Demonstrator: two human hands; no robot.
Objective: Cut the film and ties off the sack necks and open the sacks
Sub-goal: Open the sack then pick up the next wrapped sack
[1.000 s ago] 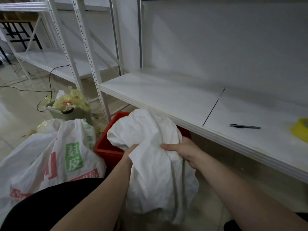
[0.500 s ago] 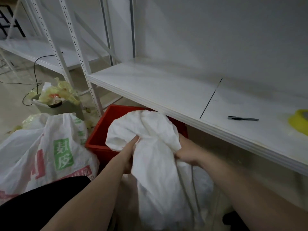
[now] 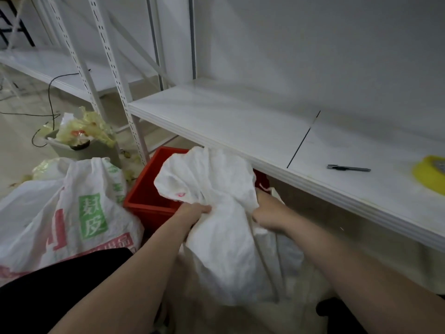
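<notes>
White sack (image 3: 216,189) gripped by left hand (image 3: 192,212), right hand (image 3: 267,213), near shelf edge (image 3: 313,186)

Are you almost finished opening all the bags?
Partly, it seems. Done: crumpled yellow film fills the bin, and the cutter lies on the shelf, so cutting looks finished for now. In hand: the left hand and right hand grip the white sack at its bunched top, beside the red crate. Left: pulling it open, and perhaps the printed sack; I cannot tell whether that one is open.
</notes>
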